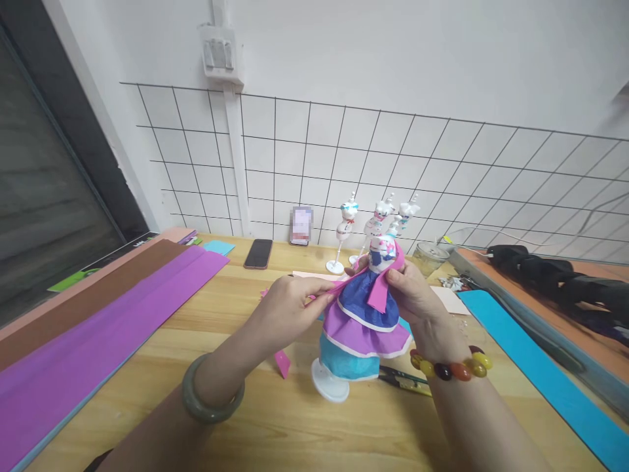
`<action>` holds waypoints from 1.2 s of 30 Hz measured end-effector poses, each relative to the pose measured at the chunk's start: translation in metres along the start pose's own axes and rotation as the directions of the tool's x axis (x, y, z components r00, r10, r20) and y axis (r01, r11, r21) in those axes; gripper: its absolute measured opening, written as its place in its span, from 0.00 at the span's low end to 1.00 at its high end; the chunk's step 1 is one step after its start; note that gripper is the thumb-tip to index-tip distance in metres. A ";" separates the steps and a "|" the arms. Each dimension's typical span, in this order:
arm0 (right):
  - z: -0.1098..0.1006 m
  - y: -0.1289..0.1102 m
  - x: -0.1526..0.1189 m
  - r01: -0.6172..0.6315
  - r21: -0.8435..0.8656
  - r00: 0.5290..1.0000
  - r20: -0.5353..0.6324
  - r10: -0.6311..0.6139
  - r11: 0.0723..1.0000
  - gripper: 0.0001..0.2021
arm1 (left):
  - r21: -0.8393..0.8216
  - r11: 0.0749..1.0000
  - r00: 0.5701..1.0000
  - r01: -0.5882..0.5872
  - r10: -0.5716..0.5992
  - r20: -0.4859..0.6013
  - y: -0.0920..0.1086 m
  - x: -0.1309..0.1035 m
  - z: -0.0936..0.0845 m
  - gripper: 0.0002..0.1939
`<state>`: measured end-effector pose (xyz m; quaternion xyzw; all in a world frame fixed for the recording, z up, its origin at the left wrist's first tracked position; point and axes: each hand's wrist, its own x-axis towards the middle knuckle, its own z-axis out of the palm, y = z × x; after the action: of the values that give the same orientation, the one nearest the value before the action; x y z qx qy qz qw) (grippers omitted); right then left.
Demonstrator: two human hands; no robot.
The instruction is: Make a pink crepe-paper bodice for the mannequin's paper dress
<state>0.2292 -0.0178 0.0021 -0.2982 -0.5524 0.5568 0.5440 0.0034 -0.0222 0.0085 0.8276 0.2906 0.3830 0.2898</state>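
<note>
In the middle of the head view a small white dress form (382, 254) wears a tiered paper skirt (366, 328) in dark blue, purple and turquoise with white edges. It tilts, with its round white base (331, 382) low over the table. A pink paper strip (378, 293) wraps round its waist and shoulder. My left hand (299, 301) pinches one end of the strip, pulled out to the left. My right hand (410, 288) closes round the bodice from the right, thumb on the strip at the waist; its other fingers are mostly hidden behind the form.
Other mini dress forms (348, 226) stand at the back near the wire grid. A dark phone (258, 254) lies left of them, with another phone (301, 226) propped upright. Scissors (405, 381) lie beside the skirt. Purple paper (122, 334) covers the left, blue paper (535, 367) the right.
</note>
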 end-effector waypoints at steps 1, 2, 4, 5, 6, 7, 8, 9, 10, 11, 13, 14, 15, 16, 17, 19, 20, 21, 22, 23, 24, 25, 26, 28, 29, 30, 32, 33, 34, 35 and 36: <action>0.000 0.001 0.000 -0.005 -0.001 1.000 0.002 0.005 1.000 0.18 | 0.007 1.000 1.000 -0.001 0.001 0.001 0.000 0.000 0.000 0.12; -0.001 0.001 0.000 -0.012 -0.002 1.000 0.001 0.012 1.000 0.18 | 0.015 1.000 1.000 0.001 -0.001 0.001 0.000 0.000 0.000 0.12; 0.000 0.001 0.000 -0.042 0.001 0.999 -0.006 0.042 0.999 0.19 | 0.029 1.000 1.000 0.010 -0.010 0.004 0.001 -0.001 0.000 0.12; 0.000 0.001 0.000 -0.055 0.006 0.998 -0.009 0.055 0.998 0.19 | 0.032 0.999 1.000 0.016 -0.016 0.008 0.002 -0.001 0.000 0.12; 0.000 0.001 0.000 -0.062 0.009 0.998 -0.012 0.062 0.998 0.20 | 0.031 0.999 1.000 0.022 -0.023 0.019 0.002 -0.001 -0.001 0.12; 0.000 0.001 0.000 -0.065 0.009 0.998 -0.010 0.065 0.998 0.20 | 0.027 0.999 0.999 0.028 -0.029 0.040 0.003 -0.001 -0.002 0.13; 0.000 0.001 0.000 -0.066 0.008 0.998 -0.004 0.066 0.998 0.20 | 0.020 0.999 0.997 0.031 -0.032 0.069 0.004 -0.001 -0.004 0.12; 0.000 0.002 0.000 -0.063 0.007 0.998 0.002 0.063 0.998 0.21 | 0.010 0.999 0.995 0.032 -0.032 0.098 0.005 -0.001 -0.006 0.12; 0.000 0.002 0.000 -0.059 0.001 0.998 0.009 0.059 0.998 0.21 | -0.005 0.999 0.992 0.033 -0.032 0.124 0.006 -0.001 -0.008 0.12; 0.000 0.003 0.001 -0.059 -0.008 0.998 0.018 0.059 0.998 0.21 | -0.024 0.999 0.990 0.040 -0.036 0.138 0.007 -0.001 -0.010 0.12; 0.000 0.005 0.001 -0.060 -0.031 0.998 0.032 0.061 0.998 0.19 | -0.071 0.995 0.990 0.076 -0.067 0.124 0.010 -0.001 -0.013 0.13; 0.001 0.007 0.002 -0.060 -0.045 0.997 0.036 0.061 0.997 0.18 | -0.094 0.990 0.990 0.104 -0.095 0.102 0.011 0.000 -0.014 0.14; 0.002 0.008 0.002 -0.061 -0.057 0.997 0.038 0.063 0.997 0.17 | -0.117 0.984 0.989 0.133 -0.125 0.073 0.012 0.000 -0.015 0.15; 0.004 0.010 0.002 -0.065 -0.063 0.997 0.039 0.068 0.996 0.16 | -0.137 0.978 0.988 0.156 -0.151 0.044 0.012 0.000 -0.015 0.16; 0.007 0.011 0.002 -0.067 -0.066 0.997 0.039 0.070 0.996 0.16 | -0.155 0.973 0.985 0.172 -0.172 0.018 0.012 0.000 -0.014 0.18; 0.014 0.013 0.003 -0.060 -0.094 0.997 0.044 0.064 0.994 0.16 | -0.186 0.964 0.980 0.192 -0.197 -0.007 0.011 0.001 -0.012 0.22; 0.019 0.014 0.003 -0.047 -0.121 0.997 0.050 0.054 0.991 0.15 | -0.198 0.961 0.980 0.194 -0.200 -0.008 0.010 0.001 -0.011 0.23; 0.023 0.014 0.003 -0.031 -0.153 0.998 0.058 0.041 0.988 0.13 | -0.205 0.960 0.980 0.193 -0.197 -0.002 0.009 0.002 -0.010 0.23; 0.027 0.014 0.003 -0.015 -0.181 0.997 0.067 0.027 0.983 0.12 | -0.206 0.960 0.982 0.188 -0.191 0.004 0.008 0.002 -0.009 0.23; 0.031 0.015 0.003 -0.001 -0.198 0.997 0.078 0.017 0.980 0.10 | -0.201 0.963 0.983 0.181 -0.184 0.005 0.007 0.002 -0.008 0.21; 0.034 0.015 0.004 0.005 -0.200 0.996 0.089 0.013 0.980 0.09 | -0.192 0.966 0.984 0.175 -0.177 0.007 0.006 0.002 -0.008 0.19; 0.036 0.015 0.004 0.003 -0.193 0.995 0.098 0.017 0.981 0.09 | -0.179 0.969 0.985 0.173 -0.174 0.011 0.006 0.002 -0.008 0.18; 0.038 0.016 0.004 -0.007 -0.181 0.994 0.106 0.026 0.983 0.09 | -0.164 0.972 0.985 0.171 -0.171 0.014 0.005 0.001 -0.009 0.18; 0.040 0.017 0.004 -0.026 -0.164 0.993 0.113 0.046 0.986 0.11 | -0.135 0.977 0.986 0.168 -0.167 0.019 0.005 0.001 -0.010 0.18; 0.040 0.018 0.004 -0.033 -0.160 0.992 0.113 0.052 0.987 0.11 | -0.125 0.978 0.986 0.165 -0.163 0.021 0.005 0.001 -0.010 0.17; 0.039 0.018 0.004 -0.038 -0.157 0.992 0.113 0.056 0.987 0.11 | -0.117 0.980 0.987 0.162 -0.161 0.022 0.005 0.000 -0.011 0.16; 0.039 0.020 0.004 -0.039 -0.157 0.992 0.111 0.057 0.987 0.11 | -0.107 0.980 0.986 0.168 -0.167 0.021 0.005 0.000 -0.012 0.15; 0.038 0.020 0.005 -0.039 -0.161 0.992 0.109 0.058 0.986 0.11 | -0.101 0.980 0.985 0.171 -0.170 0.021 0.006 0.000 -0.012 0.14; 0.038 0.021 0.005 -0.042 -0.167 0.993 0.105 0.060 0.985 0.11 | -0.095 0.981 0.985 0.172 -0.171 0.019 0.007 0.000 -0.013 0.15; 0.039 0.021 0.005 -0.045 -0.173 0.993 0.097 0.063 0.984 0.11 | -0.093 0.981 0.985 0.171 -0.171 0.015 0.007 0.000 -0.013 0.15; 0.040 0.021 0.005 -0.048 -0.178 0.994 0.088 0.065 0.983 0.12 | -0.098 0.980 0.985 0.171 -0.171 0.009 0.009 -0.001 -0.013 0.16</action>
<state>0.1854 -0.0207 -0.0081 -0.3343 -0.6153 0.5345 0.4732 -0.0054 -0.0248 0.0214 0.7843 0.3413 0.3702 0.3624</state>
